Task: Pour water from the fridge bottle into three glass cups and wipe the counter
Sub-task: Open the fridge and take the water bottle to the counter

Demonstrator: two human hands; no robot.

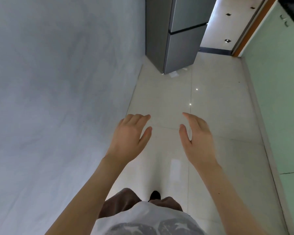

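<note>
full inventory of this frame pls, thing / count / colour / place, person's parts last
fridge: 1, grey, two doors both shut, top centre against the wall
wall: 1, pale grey-blue, fills the left side
floor: 1, glossy cream tiles, centre, running up to the fridge
cabinets: pale green fronts, count unclear, along the right edge
paper scrap: 1, white, on the floor at the fridge's foot
shirt: 1, white with grey print, bottom centre
shorts: 1, brown, below the hands
shoe: 1 visible, black, on the floor
left hand: 1, empty, fingers spread, centre
right hand: 1, empty, fingers spread, centre

No bottle, glasses or cloth in view.
</note>
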